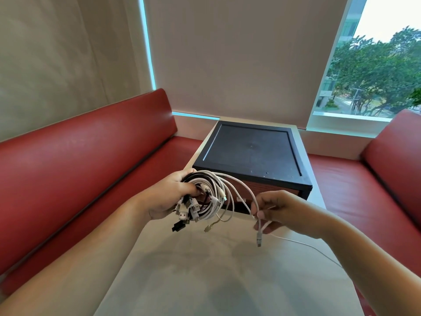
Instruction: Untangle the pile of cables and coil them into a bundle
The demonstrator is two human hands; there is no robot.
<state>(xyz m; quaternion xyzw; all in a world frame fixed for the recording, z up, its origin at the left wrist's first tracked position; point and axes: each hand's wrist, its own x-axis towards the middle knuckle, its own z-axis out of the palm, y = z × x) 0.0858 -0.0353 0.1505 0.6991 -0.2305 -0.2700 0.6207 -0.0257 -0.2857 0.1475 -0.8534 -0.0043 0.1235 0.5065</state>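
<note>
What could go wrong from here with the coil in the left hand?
1. The left hand grips the bundle at one side only; the outer white loops hang loose and could spring off.
2. Several plugs dangle below the grip and may snag the white cable the right hand pinches as it wraps.
3. A thin white cable trails on the table under the right hand; it could get caught up.

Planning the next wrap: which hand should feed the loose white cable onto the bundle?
Right hand, probably: it pinches the white cable near its plug, while the left hand is full, gripping the bundle.
</note>
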